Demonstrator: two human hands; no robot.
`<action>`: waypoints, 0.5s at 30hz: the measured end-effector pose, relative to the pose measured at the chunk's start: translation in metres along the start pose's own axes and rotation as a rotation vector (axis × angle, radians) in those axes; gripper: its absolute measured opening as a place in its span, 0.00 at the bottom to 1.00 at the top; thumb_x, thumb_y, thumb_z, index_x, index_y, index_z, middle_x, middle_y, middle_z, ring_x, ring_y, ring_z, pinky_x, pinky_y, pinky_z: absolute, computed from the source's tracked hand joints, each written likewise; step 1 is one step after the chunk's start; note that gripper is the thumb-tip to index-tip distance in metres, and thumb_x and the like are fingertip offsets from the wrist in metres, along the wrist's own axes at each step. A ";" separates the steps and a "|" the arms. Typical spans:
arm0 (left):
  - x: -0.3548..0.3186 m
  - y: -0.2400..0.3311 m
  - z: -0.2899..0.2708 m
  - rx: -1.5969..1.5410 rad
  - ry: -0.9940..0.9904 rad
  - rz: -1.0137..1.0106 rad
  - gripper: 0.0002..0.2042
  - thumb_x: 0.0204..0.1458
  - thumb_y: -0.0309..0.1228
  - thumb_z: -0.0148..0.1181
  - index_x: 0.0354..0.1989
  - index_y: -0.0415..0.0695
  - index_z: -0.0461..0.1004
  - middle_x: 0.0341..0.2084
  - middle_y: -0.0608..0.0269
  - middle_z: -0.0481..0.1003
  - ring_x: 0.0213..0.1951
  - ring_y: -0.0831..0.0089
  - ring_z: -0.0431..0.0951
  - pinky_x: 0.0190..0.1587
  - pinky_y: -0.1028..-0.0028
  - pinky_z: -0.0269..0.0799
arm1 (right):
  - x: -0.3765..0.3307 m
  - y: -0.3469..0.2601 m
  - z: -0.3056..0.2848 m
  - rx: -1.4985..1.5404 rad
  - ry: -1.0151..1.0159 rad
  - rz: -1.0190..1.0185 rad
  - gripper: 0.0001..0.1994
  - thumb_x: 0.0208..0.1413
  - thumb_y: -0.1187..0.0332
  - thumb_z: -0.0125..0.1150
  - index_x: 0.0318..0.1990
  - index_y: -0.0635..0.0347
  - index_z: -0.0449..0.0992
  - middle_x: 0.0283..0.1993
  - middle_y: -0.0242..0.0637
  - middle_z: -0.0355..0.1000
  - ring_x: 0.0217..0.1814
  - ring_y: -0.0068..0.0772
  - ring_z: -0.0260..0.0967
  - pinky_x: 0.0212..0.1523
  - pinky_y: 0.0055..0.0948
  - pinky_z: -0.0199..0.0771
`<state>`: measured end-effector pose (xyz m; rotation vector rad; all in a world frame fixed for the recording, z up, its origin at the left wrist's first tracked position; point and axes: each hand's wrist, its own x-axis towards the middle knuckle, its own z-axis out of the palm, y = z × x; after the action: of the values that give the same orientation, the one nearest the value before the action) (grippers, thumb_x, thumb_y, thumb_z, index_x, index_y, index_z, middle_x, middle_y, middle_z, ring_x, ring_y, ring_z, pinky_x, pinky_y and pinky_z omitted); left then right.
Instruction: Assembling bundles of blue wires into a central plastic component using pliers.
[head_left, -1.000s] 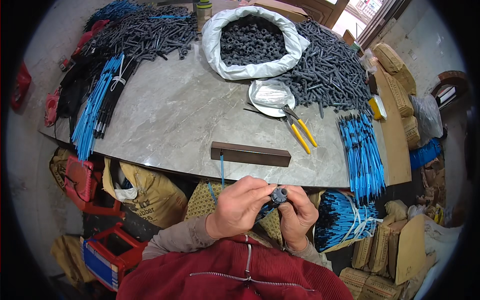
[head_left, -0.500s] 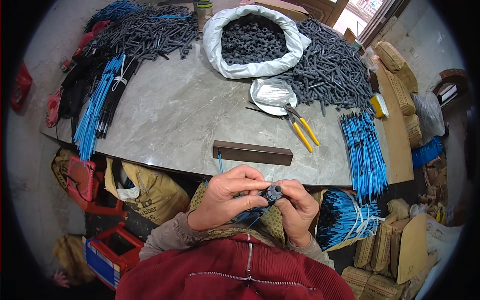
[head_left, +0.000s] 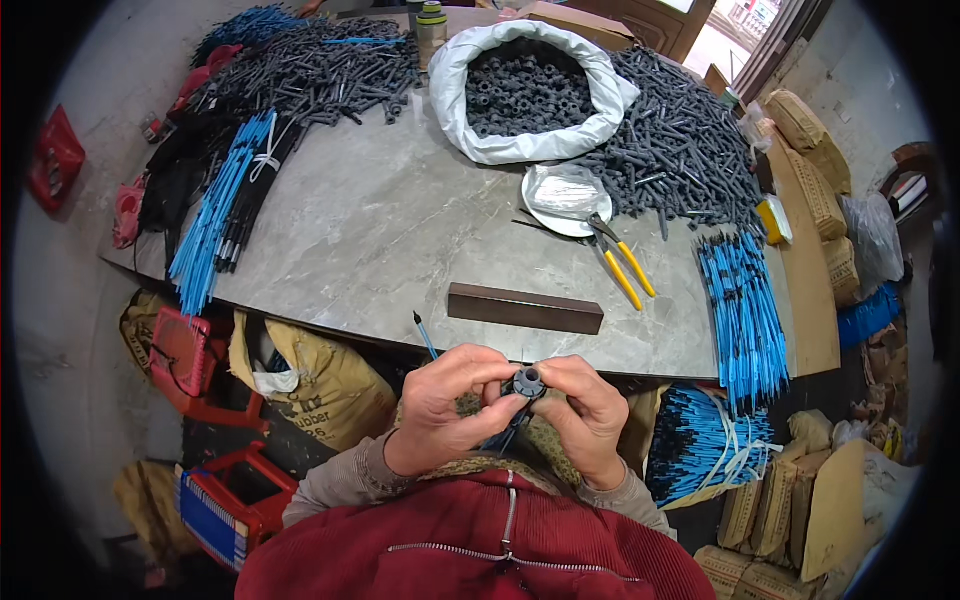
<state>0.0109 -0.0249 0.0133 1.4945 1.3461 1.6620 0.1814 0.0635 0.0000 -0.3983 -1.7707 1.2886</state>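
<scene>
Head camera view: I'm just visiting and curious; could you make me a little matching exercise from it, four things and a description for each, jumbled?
1. Pliers
2. White sack
3. Brown bar
4. Dark round-ended part

A. Held by the left hand and right hand
B. Long and straight-edged, lying just beyond the hands
C. Yellow on its handles
D. Open at the top, showing many dark pieces inside

Right pairs: 1-C, 2-D, 3-B, 4-A
</scene>
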 end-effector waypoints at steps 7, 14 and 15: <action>-0.009 -0.011 -0.011 -0.037 0.034 -0.027 0.15 0.46 0.12 0.65 0.45 0.31 0.79 0.41 0.55 0.76 0.33 0.80 0.75 0.35 0.81 0.71 | 0.002 0.003 0.012 -0.039 -0.051 -0.015 0.21 0.47 0.78 0.74 0.51 0.65 0.79 0.46 0.44 0.77 0.46 0.35 0.76 0.47 0.29 0.77; -0.010 -0.004 -0.020 -0.098 -0.036 -0.077 0.16 0.46 0.12 0.65 0.45 0.32 0.79 0.42 0.56 0.75 0.34 0.81 0.75 0.35 0.81 0.71 | 0.001 0.001 0.017 -0.059 -0.059 -0.016 0.22 0.47 0.78 0.74 0.53 0.64 0.78 0.46 0.44 0.77 0.47 0.36 0.76 0.47 0.29 0.77; -0.010 -0.003 -0.020 -0.080 -0.025 -0.074 0.16 0.46 0.12 0.65 0.45 0.32 0.78 0.42 0.56 0.75 0.33 0.81 0.75 0.35 0.81 0.71 | 0.002 0.000 0.018 -0.056 -0.061 -0.016 0.22 0.47 0.78 0.74 0.53 0.64 0.78 0.46 0.44 0.77 0.47 0.36 0.76 0.47 0.29 0.77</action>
<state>-0.0060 -0.0392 0.0082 1.3987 1.2904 1.6269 0.1657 0.0539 -0.0009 -0.3789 -1.8610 1.2539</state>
